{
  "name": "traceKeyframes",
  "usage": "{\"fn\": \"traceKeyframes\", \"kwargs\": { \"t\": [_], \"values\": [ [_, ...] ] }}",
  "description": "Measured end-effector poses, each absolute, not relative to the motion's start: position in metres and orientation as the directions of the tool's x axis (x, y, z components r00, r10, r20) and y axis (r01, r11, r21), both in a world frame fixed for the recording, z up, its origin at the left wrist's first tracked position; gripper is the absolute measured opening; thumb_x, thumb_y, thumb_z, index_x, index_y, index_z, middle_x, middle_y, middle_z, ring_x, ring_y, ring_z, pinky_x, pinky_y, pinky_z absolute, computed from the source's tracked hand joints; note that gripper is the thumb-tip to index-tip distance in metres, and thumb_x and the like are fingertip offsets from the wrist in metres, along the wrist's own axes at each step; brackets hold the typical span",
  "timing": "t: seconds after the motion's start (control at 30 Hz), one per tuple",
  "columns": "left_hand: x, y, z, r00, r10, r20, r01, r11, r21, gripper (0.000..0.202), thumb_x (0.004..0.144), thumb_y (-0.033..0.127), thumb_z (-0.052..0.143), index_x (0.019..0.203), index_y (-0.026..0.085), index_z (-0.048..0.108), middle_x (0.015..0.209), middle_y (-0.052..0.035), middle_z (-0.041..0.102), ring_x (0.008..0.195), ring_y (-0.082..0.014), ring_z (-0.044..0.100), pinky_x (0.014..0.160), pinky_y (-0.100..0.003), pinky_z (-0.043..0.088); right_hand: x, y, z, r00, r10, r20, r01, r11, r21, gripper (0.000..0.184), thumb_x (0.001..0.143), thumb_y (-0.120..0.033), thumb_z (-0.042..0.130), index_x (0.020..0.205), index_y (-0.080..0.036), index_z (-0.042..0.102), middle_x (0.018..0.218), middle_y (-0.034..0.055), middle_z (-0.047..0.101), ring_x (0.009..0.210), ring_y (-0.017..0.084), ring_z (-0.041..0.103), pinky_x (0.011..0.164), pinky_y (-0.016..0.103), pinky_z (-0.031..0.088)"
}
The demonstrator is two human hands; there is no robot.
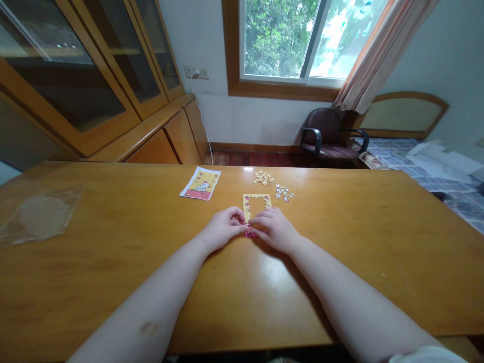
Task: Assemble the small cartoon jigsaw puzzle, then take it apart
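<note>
A small jigsaw puzzle frame [256, 203], yellow with a red lower edge and an open middle, lies flat on the wooden table [113, 242]. My left hand [223, 228] rests at its lower left corner with fingers curled and pinched on the edge pieces. At the lower right, my right hand [275, 228] has its fingers curled onto the bottom edge. Both hands touch the puzzle's near side and hide it. Two small heaps of loose pieces lie behind: a yellow heap [263, 177] and a mixed white heap [284, 192].
A picture card [200, 183] showing the finished image lies left of the puzzle. A clear plastic bag [40, 215] sits at the table's far left. Wooden cabinets stand at left, an armchair [329, 135] under the window, a bed at right.
</note>
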State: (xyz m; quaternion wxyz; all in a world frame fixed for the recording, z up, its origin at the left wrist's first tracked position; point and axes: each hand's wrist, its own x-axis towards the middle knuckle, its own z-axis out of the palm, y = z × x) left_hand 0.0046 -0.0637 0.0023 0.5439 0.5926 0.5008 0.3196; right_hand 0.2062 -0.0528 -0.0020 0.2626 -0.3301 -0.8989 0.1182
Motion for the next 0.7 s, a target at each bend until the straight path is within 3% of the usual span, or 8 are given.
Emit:
{"fn": "traceKeyframes", "kwargs": {
  "t": [0.13,0.23,0.3,0.37,0.43,0.7],
  "values": [
    [0.002,-0.066,0.012,0.295,0.947,-0.126,0.407,-0.006,0.913,0.027,0.071,0.037,0.065,0.085,0.019,0.052,0.076,0.0002,0.062,0.07,-0.0159,0.062,0.066,-0.029,0.049,0.206,-0.052,-0.003,-0.649,0.661,0.376,0.535,0.748,-0.392,0.022,0.088,-0.041,0.058,0.096,-0.024,0.068,0.093,0.0048,0.07,0.087,0.019,0.059,0.081,0.034,0.038],
    [-0.018,-0.066,0.024,0.257,0.965,0.046,0.706,-0.22,0.673,0.029,0.074,0.04,0.061,0.094,0.021,0.059,0.097,-0.0048,0.064,0.088,-0.0202,0.061,0.08,-0.034,0.047,0.207,-0.049,-0.007,-0.587,0.721,0.368,0.599,0.693,-0.402,0.02,0.087,-0.039,0.059,0.093,-0.022,0.068,0.091,0.005,0.07,0.087,0.019,0.059,0.082,0.035,0.038],
    [-0.035,-0.065,0.027,0.257,0.966,0.0,0.809,-0.216,0.547,0.034,0.072,0.041,0.062,0.099,0.022,0.06,0.104,-0.0062,0.063,0.096,-0.0225,0.06,0.084,-0.034,0.046,0.208,-0.045,-0.009,-0.538,0.769,0.345,0.651,0.639,-0.41,0.02,0.086,-0.039,0.06,0.09,-0.022,0.069,0.087,0.0048,0.069,0.085,0.019,0.058,0.081,0.034,0.039],
    [-0.051,-0.064,0.026,0.198,0.973,-0.116,0.891,-0.129,0.436,0.038,0.066,0.044,0.065,0.096,0.021,0.061,0.1,-0.0077,0.064,0.089,-0.0237,0.061,0.077,-0.034,0.046,0.21,-0.042,-0.011,-0.514,0.798,0.315,0.683,0.603,-0.413,0.02,0.085,-0.04,0.062,0.087,-0.022,0.069,0.084,0.0045,0.068,0.082,0.019,0.057,0.079,0.033,0.039],
    [-0.061,-0.063,0.022,0.179,0.968,-0.173,0.911,-0.097,0.401,0.043,0.065,0.05,0.064,0.097,0.02,0.06,0.1,-0.0079,0.065,0.086,-0.0234,0.061,0.074,-0.032,0.046,0.212,-0.041,-0.011,-0.527,0.801,0.284,0.69,0.598,-0.408,0.02,0.085,-0.04,0.062,0.087,-0.022,0.069,0.082,0.0043,0.067,0.081,0.018,0.056,0.078,0.032,0.038],
    [-0.051,-0.061,0.018,0.239,0.949,-0.208,0.914,-0.148,0.378,0.023,0.075,0.041,0.054,0.087,0.021,0.059,0.086,-0.0035,0.066,0.073,-0.0183,0.059,0.062,-0.028,0.042,0.213,-0.043,-0.009,-0.534,0.807,0.25,0.719,0.59,-0.368,0.018,0.085,-0.038,0.062,0.088,-0.022,0.069,0.079,0.0035,0.066,0.079,0.018,0.052,0.077,0.032,0.034]
  ]
}}
